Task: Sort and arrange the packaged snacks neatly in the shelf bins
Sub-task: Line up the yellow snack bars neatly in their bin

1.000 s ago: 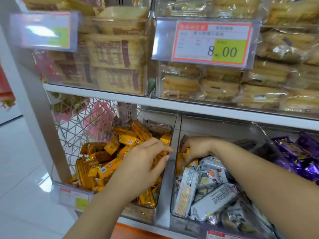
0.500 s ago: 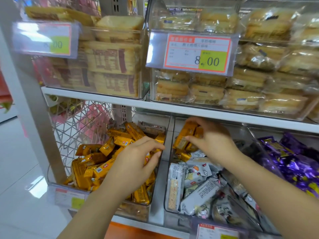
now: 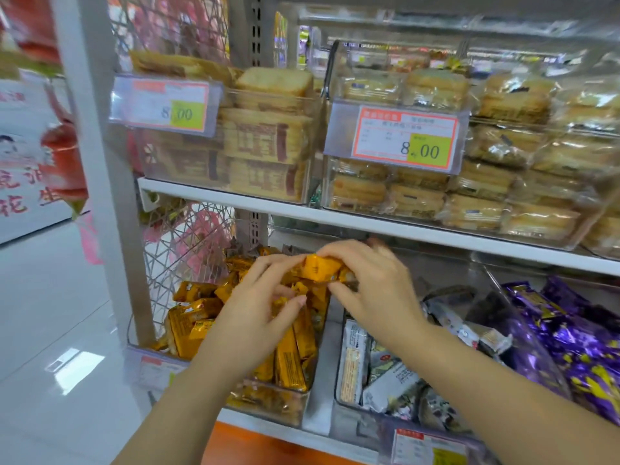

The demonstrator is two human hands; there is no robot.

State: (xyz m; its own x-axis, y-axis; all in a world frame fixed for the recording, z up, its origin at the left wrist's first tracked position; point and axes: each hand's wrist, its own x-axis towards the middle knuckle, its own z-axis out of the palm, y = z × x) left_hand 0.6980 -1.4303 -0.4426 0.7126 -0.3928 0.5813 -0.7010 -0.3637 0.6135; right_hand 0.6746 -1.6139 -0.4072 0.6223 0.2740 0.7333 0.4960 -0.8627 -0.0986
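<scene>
My right hand (image 3: 372, 290) grips a bunch of orange snack packs (image 3: 320, 268) above the divide between two clear bins on the lower shelf. My left hand (image 3: 258, 307) reaches up to the same bunch, its fingers curled against the packs. Below them the left bin (image 3: 268, 402) is piled with more orange packs (image 3: 191, 317). The middle bin (image 3: 349, 414) holds white and grey packs (image 3: 385, 384). Purple packs (image 3: 570, 337) fill the bin to the right.
The upper shelf (image 3: 369, 226) carries clear boxes of packaged cakes (image 3: 419, 196) and biscuits (image 3: 265, 156), with two price tags (image 3: 406, 139) in front. A grey upright post (image 3: 97, 182) and wire mesh stand at left. White floor tiles lie beyond.
My right hand carried the orange packs up out of the middle bin and leftward to the divide. My left hand rose from the orange pile to meet them. The view tilted upward.
</scene>
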